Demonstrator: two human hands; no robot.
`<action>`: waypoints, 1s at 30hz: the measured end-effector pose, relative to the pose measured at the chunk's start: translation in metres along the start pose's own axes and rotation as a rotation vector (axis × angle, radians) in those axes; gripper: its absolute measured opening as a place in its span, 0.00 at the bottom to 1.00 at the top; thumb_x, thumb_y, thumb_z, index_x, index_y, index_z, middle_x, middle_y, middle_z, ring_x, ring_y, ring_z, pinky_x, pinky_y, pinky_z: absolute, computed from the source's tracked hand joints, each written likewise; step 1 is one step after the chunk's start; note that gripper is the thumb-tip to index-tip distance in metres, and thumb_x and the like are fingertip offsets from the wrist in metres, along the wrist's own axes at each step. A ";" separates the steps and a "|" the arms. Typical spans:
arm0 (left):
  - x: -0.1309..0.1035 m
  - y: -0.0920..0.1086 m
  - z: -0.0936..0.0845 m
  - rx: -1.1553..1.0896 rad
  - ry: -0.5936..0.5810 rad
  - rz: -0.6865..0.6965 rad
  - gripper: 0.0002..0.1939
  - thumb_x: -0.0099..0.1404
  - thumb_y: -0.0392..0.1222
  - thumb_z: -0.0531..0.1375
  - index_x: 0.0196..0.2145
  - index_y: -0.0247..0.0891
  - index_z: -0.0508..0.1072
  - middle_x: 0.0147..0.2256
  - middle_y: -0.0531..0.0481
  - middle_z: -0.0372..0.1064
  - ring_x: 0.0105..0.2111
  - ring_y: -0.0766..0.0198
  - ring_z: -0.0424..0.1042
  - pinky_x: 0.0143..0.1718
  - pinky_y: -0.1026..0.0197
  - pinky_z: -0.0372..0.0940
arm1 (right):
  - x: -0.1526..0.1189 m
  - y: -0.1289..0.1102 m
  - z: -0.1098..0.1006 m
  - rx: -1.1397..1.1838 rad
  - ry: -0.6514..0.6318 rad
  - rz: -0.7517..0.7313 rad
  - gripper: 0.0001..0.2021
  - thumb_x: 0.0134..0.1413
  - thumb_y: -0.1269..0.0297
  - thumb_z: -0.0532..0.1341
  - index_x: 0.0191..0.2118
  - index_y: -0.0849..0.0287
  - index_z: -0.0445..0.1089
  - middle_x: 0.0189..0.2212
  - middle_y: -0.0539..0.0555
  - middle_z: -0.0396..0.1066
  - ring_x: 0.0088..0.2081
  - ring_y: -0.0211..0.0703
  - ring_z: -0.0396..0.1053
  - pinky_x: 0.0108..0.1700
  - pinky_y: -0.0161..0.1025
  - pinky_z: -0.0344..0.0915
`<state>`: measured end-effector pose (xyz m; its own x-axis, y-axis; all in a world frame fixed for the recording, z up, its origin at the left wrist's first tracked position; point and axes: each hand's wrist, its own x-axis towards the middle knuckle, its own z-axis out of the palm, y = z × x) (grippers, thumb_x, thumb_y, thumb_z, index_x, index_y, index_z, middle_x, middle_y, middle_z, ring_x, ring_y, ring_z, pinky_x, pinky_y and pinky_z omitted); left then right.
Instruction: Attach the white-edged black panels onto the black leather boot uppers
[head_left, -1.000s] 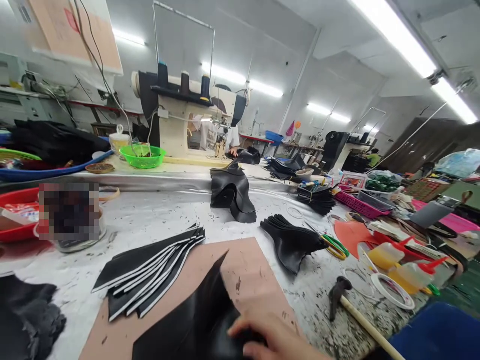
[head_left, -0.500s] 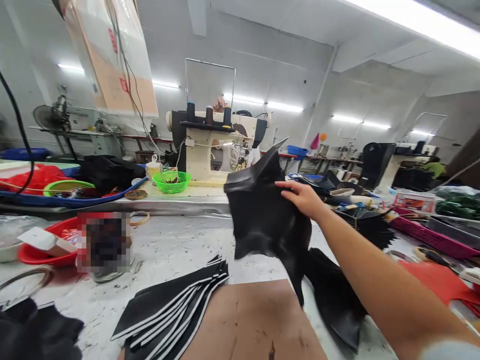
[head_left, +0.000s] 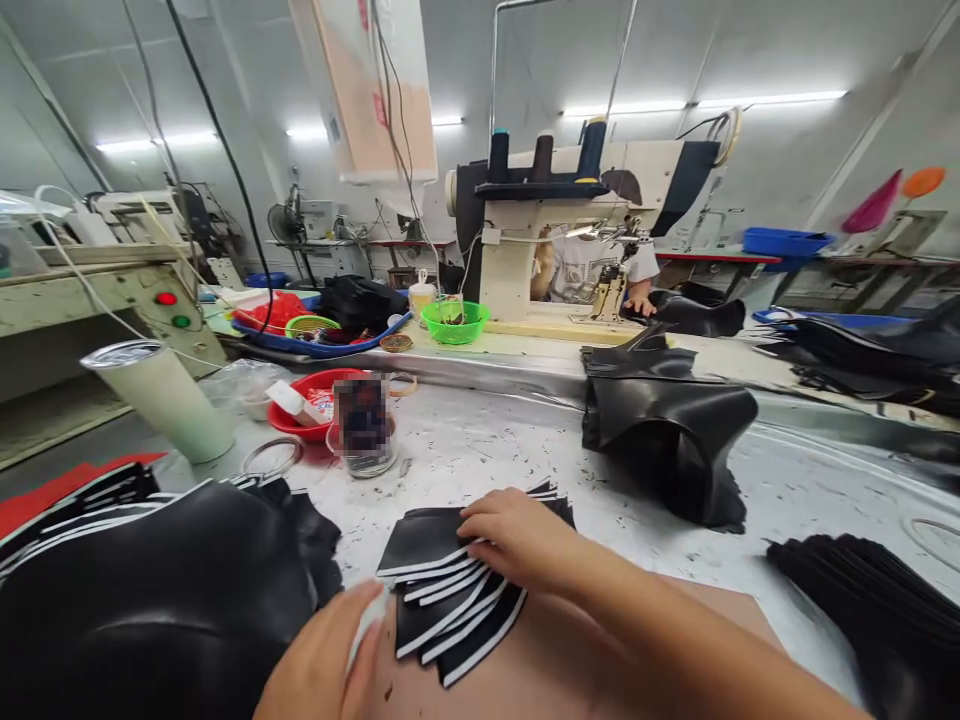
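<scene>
My right hand (head_left: 517, 540) is over a fanned stack of black leather pieces with white edges (head_left: 450, 610); its thumb and fingertips close on the top piece, which still lies on the pile. At the bottom, left of this stack, my left hand (head_left: 330, 650) is curled, with a small white thing (head_left: 369, 622) between thumb and fingers that I cannot make out. Beneath the stack lies a brown board (head_left: 577, 650). A draped black leather piece (head_left: 667, 420) rests at the table's far side, apart from both hands.
Large black leather pieces (head_left: 172, 600) lie at left, another black pile (head_left: 877, 600) at right. Behind stand a glass jar (head_left: 367, 460), red bowl (head_left: 289, 425), pale tumbler (head_left: 161, 400) and green basket (head_left: 455, 325). A person works behind the sewing machine (head_left: 510, 260).
My right hand has let go of the black leather piece, now lying at the table's far side, and has moved to the white-edged stack. My left hand has come into view. The view has turned left.
</scene>
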<state>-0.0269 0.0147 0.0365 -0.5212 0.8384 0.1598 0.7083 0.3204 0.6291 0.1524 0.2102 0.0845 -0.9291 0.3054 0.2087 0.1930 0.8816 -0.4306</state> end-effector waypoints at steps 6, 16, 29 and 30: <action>0.054 0.018 -0.004 -0.335 -0.079 -0.279 0.16 0.48 0.50 0.59 0.32 0.38 0.72 0.22 0.51 0.70 0.23 0.59 0.70 0.26 0.59 0.64 | 0.004 -0.021 0.035 -0.008 0.037 0.062 0.09 0.55 0.71 0.59 0.40 0.58 0.74 0.43 0.56 0.74 0.44 0.48 0.69 0.48 0.43 0.64; -0.015 0.067 -0.023 -0.899 -0.350 -0.501 0.25 0.40 0.55 0.69 0.31 0.37 0.70 0.23 0.52 0.70 0.26 0.63 0.72 0.29 0.63 0.65 | -0.034 -0.058 0.001 0.142 -0.026 0.255 0.22 0.54 0.59 0.61 0.54 0.59 0.61 0.47 0.60 0.70 0.48 0.53 0.67 0.51 0.50 0.61; -0.084 0.081 0.001 -0.945 -0.594 -0.469 0.22 0.42 0.49 0.67 0.32 0.38 0.65 0.19 0.57 0.67 0.23 0.67 0.67 0.27 0.63 0.58 | -0.133 -0.132 0.041 0.244 0.181 0.113 0.08 0.51 0.76 0.59 0.35 0.57 0.68 0.36 0.54 0.70 0.38 0.41 0.69 0.39 0.34 0.66; -0.085 0.083 0.000 -0.940 -0.596 -0.453 0.21 0.43 0.48 0.67 0.32 0.39 0.64 0.19 0.58 0.67 0.23 0.67 0.67 0.27 0.63 0.58 | -0.133 -0.135 0.045 0.271 0.220 0.092 0.07 0.52 0.76 0.57 0.33 0.57 0.68 0.34 0.54 0.70 0.35 0.40 0.68 0.37 0.33 0.66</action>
<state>0.0762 -0.0301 0.0752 -0.1550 0.8846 -0.4399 -0.2360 0.3992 0.8859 0.2361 0.0346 0.0754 -0.8157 0.4753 0.3298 0.1547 0.7286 -0.6673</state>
